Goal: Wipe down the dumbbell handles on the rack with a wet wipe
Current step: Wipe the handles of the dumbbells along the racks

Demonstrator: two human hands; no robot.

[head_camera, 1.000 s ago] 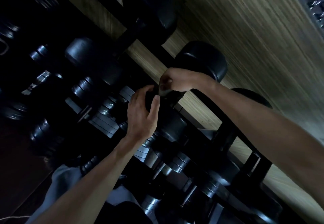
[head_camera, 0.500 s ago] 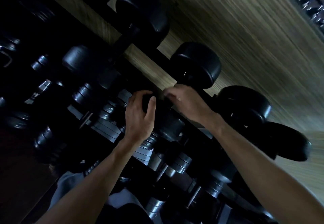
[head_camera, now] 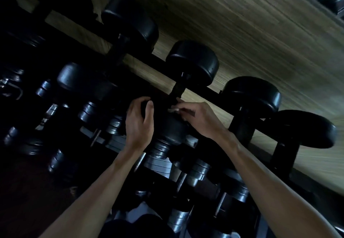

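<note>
A black dumbbell lies on the top tier of the dark rack, its handle running down toward me. My left hand grips the near head of that dumbbell, fingers curled over it. My right hand holds a small pale wet wipe against the lower part of the handle. Most of the wipe is hidden under my fingers and the scene is very dim.
More black dumbbells sit along the top tier to the right and left. Lower tiers hold chrome-ended dumbbells and weight plates. A wood-grain wall lies behind the rack.
My right hand has come down from the top of the handle to its lower end beside my left hand. The view has shifted, showing more dumbbells at the right.
</note>
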